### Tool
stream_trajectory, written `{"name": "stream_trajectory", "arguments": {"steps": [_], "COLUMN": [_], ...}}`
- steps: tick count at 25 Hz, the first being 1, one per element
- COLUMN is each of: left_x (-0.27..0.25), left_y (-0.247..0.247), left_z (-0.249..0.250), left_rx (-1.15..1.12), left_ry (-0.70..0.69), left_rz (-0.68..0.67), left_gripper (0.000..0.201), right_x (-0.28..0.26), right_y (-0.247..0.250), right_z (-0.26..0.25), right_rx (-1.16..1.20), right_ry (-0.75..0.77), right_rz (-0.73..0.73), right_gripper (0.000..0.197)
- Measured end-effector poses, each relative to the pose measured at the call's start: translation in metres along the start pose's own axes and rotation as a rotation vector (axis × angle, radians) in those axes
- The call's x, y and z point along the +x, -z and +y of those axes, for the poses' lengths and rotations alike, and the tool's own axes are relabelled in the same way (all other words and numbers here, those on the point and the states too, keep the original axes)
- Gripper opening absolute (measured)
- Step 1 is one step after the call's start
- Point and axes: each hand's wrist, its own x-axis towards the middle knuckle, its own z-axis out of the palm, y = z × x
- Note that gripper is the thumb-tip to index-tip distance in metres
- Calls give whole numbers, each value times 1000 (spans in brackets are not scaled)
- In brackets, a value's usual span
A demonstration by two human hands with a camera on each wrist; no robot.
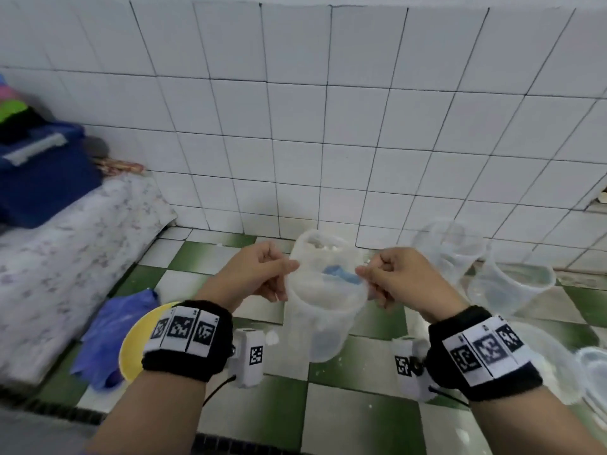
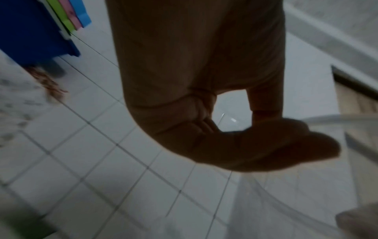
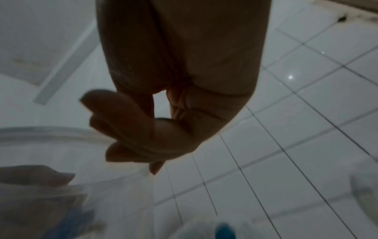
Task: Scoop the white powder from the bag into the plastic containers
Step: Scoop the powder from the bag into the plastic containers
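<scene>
I hold a translucent plastic container [image 1: 323, 318] above the checkered floor, between both hands. My left hand [image 1: 285, 274] pinches its rim on the left, and my right hand [image 1: 367, 278] pinches the rim on the right. Behind it stands the bag [image 1: 316, 244] with lumps of white powder, and a blue scoop [image 1: 341, 274] shows at the bag's mouth. In the left wrist view my left hand [image 2: 306, 145] has its fingers curled at the clear rim [image 2: 343, 117]. In the right wrist view my right hand [image 3: 114, 129] curls at the rim [image 3: 40, 130]; the blue scoop [image 3: 224, 229] is blurred below.
Several clear plastic containers [image 1: 512, 284] stand to the right near the tiled wall [image 1: 328, 126], one more at the right edge [image 1: 594, 372]. A yellow plate [image 1: 131, 343] and a blue cloth [image 1: 108, 333] lie at left, beside a flowered mattress [image 1: 65, 257] with a blue box [image 1: 39, 178].
</scene>
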Motion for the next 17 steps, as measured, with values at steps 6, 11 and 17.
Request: {"name": "stream_trajectory", "arguments": {"steps": [6,11,17], "left_x": [-5,10,33], "left_y": [20,24,28], "left_z": [-57,-72,-70], "left_rx": [170,234,249], "left_ry": [302,398,454], "left_rz": [-275,-491,-609], "left_gripper": [20,19,25], "right_x": [19,21,21], "right_y": [-58,-66,-57], "right_z": [64,81,81], "right_rx": [-146,-130,-46], "right_ry": [-162,-191,-237], "right_rz": [-196,-179,-113], "right_gripper": [22,18,24]}}
